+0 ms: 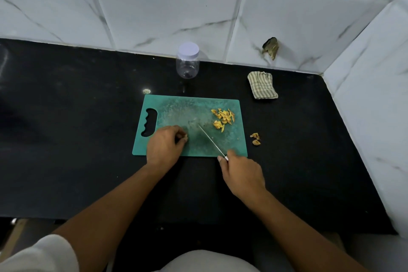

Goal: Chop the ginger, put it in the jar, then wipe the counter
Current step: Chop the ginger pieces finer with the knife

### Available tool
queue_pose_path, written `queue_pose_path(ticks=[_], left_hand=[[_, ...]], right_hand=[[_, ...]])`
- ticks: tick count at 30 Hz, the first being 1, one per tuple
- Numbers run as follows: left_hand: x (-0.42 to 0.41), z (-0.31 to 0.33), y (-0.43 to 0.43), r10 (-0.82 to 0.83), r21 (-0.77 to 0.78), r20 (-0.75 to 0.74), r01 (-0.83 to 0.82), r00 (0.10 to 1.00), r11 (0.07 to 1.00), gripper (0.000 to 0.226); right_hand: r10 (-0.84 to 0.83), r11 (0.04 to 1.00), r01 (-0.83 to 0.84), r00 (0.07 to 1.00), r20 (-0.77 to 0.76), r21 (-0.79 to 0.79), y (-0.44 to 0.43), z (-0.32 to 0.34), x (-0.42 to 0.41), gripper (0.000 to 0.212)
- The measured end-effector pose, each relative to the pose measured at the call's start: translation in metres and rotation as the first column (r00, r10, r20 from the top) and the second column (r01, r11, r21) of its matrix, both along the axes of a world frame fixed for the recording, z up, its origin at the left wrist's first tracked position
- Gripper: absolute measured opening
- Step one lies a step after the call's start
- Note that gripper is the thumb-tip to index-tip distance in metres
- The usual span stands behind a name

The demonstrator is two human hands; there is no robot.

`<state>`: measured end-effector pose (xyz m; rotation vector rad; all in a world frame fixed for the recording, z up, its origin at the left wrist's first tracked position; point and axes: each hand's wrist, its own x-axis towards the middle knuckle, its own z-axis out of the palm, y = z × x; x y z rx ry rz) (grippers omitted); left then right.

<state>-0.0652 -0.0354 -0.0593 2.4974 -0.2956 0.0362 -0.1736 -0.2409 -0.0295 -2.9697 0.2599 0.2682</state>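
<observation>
A green cutting board (pixel 176 108) lies on the black counter (pixel 77 139). Several chopped yellow ginger pieces (pixel 223 118) are piled at the board's right side. My left hand (pixel 164 146) rests on the board's near left part, fingers curled round a small ginger piece (pixel 185 138). My right hand (pixel 241 174) grips a knife (pixel 210 140) by its handle at the board's near edge, the thin blade pointing up-left across the board. A clear plastic jar (pixel 187 60) with a white lid stands closed by the wall, beyond the board.
A folded striped cloth (pixel 262 85) lies at the back right of the counter. A few ginger scraps (pixel 256 138) sit on the counter right of the board. Tiled walls close the back and right side. A damaged spot (pixel 270 47) marks the back wall.
</observation>
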Motion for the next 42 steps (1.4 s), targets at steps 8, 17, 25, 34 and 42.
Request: queue_pose_path(ticks=[8, 17, 25, 34, 42], left_hand=[[-0.004, -0.005, -0.005, -0.098, 0.012, 0.024, 0.098, 0.995, 0.995, 0.016], [-0.004, -0.005, 0.002, -0.075, -0.046, -0.012, 0.074, 0.997, 0.996, 0.016], [-0.006, -0.002, -0.007, -0.008, -0.071, -0.020, 0.007, 1.000, 0.997, 0.007], [-0.012, -0.008, -0.004, -0.116, -0.026, 0.072, 0.118, 0.991, 0.993, 0.010], [-0.006, -0.006, -0.009, -0.133, 0.015, 0.018, 0.133, 0.991, 0.991, 0.016]], right_hand=[[-0.075, 0.983, 0.073, 0.997, 0.008, 0.168, -0.002, -0.004, -0.005, 0.039], [-0.119, 0.920, 0.130, 0.991, -0.052, 0.370, 0.012, -0.009, -0.008, 0.042], [-0.199, 0.865, 0.188, 0.980, -0.025, 0.465, 0.015, -0.012, -0.006, 0.046], [-0.152, 0.909, 0.140, 0.988, 0.000, 0.393, 0.017, -0.013, -0.010, 0.042], [-0.148, 0.918, 0.140, 0.989, -0.007, 0.371, 0.019, -0.013, -0.008, 0.043]])
